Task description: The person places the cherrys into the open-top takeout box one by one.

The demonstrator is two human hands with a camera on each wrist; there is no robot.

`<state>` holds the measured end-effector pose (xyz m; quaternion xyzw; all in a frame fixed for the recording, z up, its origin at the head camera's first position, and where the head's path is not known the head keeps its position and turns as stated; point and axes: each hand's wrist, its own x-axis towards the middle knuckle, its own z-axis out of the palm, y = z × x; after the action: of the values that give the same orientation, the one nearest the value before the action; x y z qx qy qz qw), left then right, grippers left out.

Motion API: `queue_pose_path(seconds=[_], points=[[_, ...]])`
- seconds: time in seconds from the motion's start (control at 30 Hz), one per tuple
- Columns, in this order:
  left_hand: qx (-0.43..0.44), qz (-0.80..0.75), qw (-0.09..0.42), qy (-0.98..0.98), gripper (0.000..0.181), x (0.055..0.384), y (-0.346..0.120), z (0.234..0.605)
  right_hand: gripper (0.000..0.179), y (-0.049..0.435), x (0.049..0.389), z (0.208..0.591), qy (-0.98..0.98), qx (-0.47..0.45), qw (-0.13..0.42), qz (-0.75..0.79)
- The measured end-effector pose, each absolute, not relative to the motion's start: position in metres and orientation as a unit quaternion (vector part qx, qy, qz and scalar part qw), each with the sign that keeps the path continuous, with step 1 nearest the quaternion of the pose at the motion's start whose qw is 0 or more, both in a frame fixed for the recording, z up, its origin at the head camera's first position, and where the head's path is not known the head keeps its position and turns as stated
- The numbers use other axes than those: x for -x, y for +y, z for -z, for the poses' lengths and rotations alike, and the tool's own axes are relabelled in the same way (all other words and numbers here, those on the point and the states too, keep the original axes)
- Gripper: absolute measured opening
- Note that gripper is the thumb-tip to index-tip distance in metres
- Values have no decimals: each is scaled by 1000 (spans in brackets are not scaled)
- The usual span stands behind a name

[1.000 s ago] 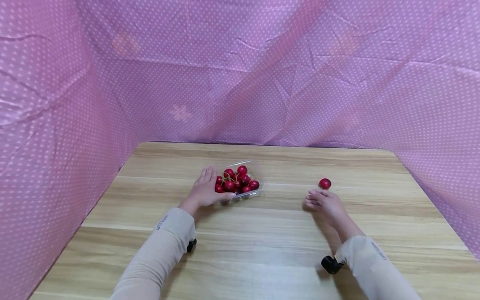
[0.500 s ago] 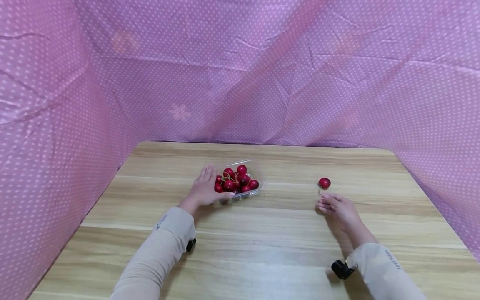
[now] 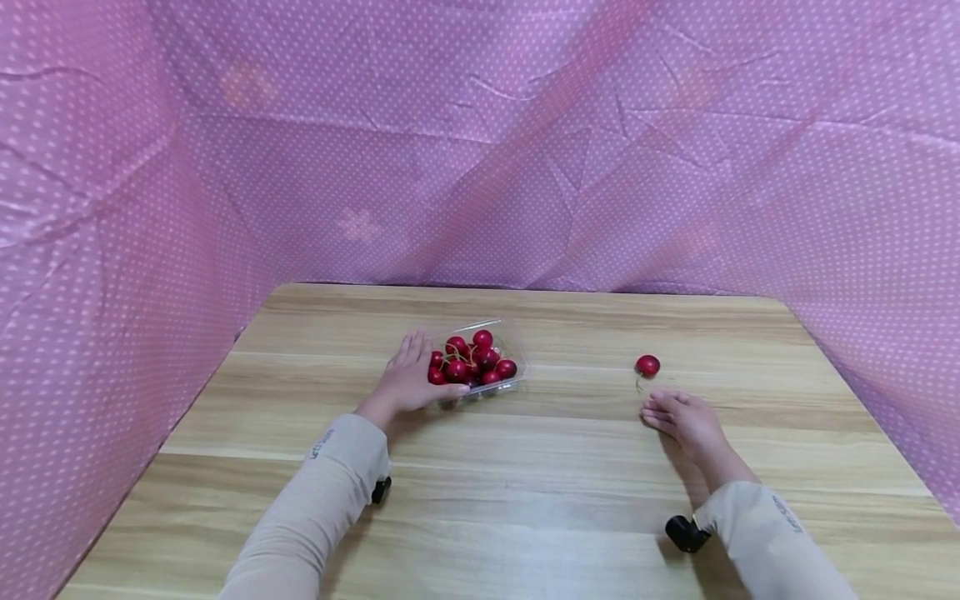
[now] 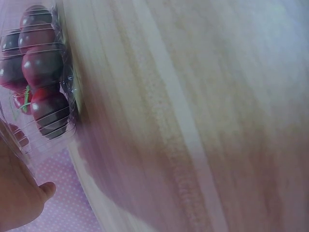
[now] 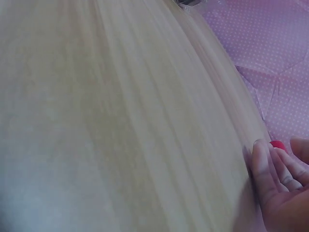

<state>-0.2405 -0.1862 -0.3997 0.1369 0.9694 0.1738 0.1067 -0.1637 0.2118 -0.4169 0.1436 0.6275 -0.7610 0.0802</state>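
Note:
A single red cherry [image 3: 647, 366] lies on the right of the table, its thin stem pointing toward me. Just short of the stem's end is my right hand [image 3: 686, 423], with fingers loosely extended and nothing visibly held. In the right wrist view, a bit of the red cherry [image 5: 278, 144] shows behind the fingertips, with the thumb apart. My left hand [image 3: 408, 379] rests against the left end of a clear plastic box [image 3: 517, 381], thumb along its near side and fingers fairly straight. Several red cherries [image 4: 42, 65] with green stems fill the box.
The wood-grain table [image 3: 525, 475] has rounded far corners. Pink dotted cloth [image 3: 480, 167] hangs behind it and along both sides. Black wrist cameras [image 3: 684, 533] jut from beneath the sleeves.
My right hand has drawn back toward me and to the right, uncovering the lone cherry's stem. My left hand and the box have stayed in place.

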Motion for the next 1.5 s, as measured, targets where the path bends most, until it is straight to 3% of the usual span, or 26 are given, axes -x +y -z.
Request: queue_pose_path(seconds=[0.3,0.9,1.5], points=[[-138,-173,109,969,119,240,-187,400,37,209,178,416,660,-165,102,726],[-141,-167,98,971,118,239,-184,402,15,200,199,413,657,-238,131,703],[-138,-166,104,971,118,235,-184,403,12,191,206,414,649,-265,116,704]])
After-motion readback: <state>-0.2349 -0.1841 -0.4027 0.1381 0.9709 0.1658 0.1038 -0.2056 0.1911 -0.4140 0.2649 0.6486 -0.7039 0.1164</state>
